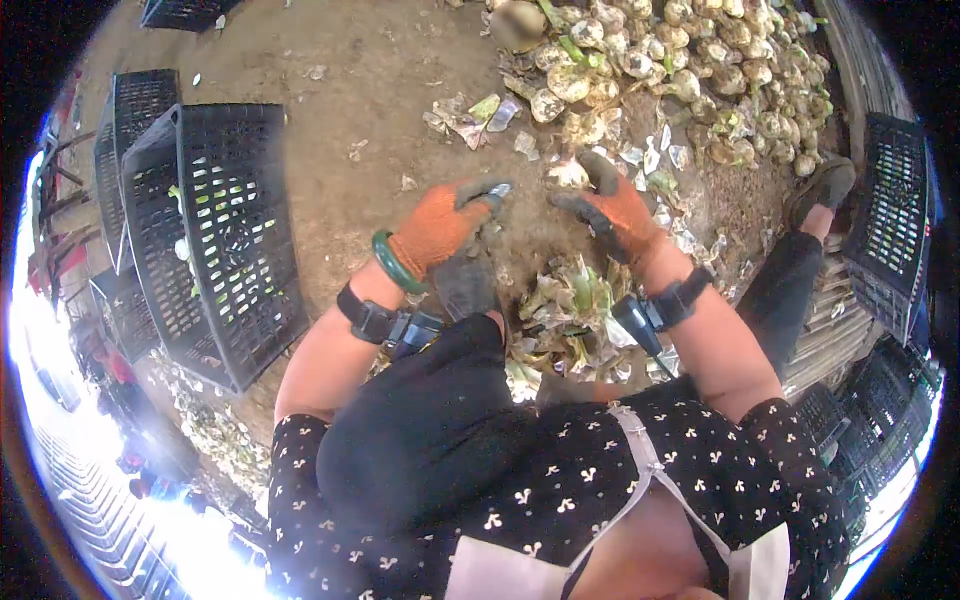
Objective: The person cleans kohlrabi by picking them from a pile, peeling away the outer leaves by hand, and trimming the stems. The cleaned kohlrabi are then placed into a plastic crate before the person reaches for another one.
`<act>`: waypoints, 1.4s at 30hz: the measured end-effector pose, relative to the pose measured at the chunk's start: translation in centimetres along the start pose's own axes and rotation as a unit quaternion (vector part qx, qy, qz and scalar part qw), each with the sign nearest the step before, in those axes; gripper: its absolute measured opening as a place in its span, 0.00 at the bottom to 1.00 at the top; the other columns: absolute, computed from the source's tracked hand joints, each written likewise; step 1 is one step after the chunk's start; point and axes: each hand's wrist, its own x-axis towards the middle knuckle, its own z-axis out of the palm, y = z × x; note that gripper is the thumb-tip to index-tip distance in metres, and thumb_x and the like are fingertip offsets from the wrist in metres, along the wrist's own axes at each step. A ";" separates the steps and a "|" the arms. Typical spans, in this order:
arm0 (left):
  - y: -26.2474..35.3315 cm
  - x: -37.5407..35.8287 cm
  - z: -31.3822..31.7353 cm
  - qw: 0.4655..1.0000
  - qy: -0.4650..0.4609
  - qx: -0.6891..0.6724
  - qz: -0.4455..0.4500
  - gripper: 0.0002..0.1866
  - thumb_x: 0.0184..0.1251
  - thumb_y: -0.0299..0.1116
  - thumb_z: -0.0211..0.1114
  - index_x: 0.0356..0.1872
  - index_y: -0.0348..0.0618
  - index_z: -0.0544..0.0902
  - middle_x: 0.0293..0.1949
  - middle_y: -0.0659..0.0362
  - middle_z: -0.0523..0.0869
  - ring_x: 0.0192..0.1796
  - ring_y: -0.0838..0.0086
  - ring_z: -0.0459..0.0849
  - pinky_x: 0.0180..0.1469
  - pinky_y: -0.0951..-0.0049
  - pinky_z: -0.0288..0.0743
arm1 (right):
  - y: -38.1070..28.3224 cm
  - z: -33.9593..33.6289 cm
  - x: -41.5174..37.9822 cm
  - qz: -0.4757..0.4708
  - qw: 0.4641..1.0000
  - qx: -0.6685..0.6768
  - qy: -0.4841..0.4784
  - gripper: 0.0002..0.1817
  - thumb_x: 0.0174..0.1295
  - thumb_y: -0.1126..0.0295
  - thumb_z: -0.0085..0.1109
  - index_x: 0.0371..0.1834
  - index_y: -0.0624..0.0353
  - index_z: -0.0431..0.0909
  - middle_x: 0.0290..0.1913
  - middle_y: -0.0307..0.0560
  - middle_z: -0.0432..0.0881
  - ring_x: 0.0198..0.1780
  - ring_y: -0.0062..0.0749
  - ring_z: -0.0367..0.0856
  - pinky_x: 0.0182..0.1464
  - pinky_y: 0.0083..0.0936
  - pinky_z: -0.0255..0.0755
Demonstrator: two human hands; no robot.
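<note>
My left hand [447, 222], in an orange glove with dark grey fingers, is closed. A small shiny metal piece [499, 190], perhaps a blade, shows at its fingertips; the rest is hidden. To the right, my right hand [617, 213] wears a matching glove. Its thumb and finger lie on either side of a pale bulb [568, 175], which looks like garlic, and appear to touch it. Just beyond this hand spreads a large heap of similar bulbs [690, 60], some with green stems. Loose papery skins [655, 158] litter the ground beside it.
A tall black plastic crate [240, 230] stands at the left, with more crates [145, 100] behind it. Another black crate [888, 220] is at the right by wooden slats [835, 340]. Peeled leaves [575, 310] lie between my legs. My shoe [467, 288] is below the left hand.
</note>
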 end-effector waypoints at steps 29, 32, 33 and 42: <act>5.0 4.5 2.1 0.981 -0.040 -0.183 0.058 0.13 0.57 0.28 0.59 0.42 0.35 0.78 0.30 0.59 0.81 0.26 0.77 0.79 0.25 0.77 0.73 | -8.9 -0.5 -5.2 -0.197 0.873 -0.437 0.092 0.31 0.40 0.64 0.66 0.53 0.46 0.72 0.45 0.55 0.71 0.49 0.49 0.70 0.52 0.36 0.69; 5.6 4.6 2.4 0.984 -0.012 -0.167 0.062 0.12 0.58 0.30 0.59 0.41 0.35 0.78 0.27 0.60 0.81 0.24 0.79 0.77 0.26 0.77 0.73 | -8.9 -0.2 -5.3 -0.219 0.835 -0.494 0.110 0.30 0.40 0.63 0.66 0.53 0.46 0.73 0.45 0.57 0.72 0.48 0.51 0.70 0.52 0.37 0.69; 5.6 4.7 2.4 0.986 0.023 -0.106 0.125 0.12 0.59 0.32 0.59 0.41 0.36 0.78 0.26 0.60 0.81 0.24 0.79 0.77 0.26 0.77 0.72 | -9.2 -0.4 -5.3 -0.198 0.862 -0.455 0.104 0.29 0.42 0.64 0.66 0.53 0.48 0.73 0.47 0.57 0.72 0.50 0.48 0.71 0.53 0.36 0.69; 7.2 3.8 0.7 0.966 0.111 -0.121 0.199 0.16 0.57 0.42 0.61 0.32 0.36 0.80 0.34 0.52 0.83 0.37 0.68 0.80 0.40 0.67 0.72 | -7.9 -1.4 -4.1 -0.192 0.972 -0.134 0.016 0.29 0.49 0.73 0.64 0.55 0.60 0.64 0.47 0.44 0.74 0.47 0.25 0.73 0.49 0.21 0.70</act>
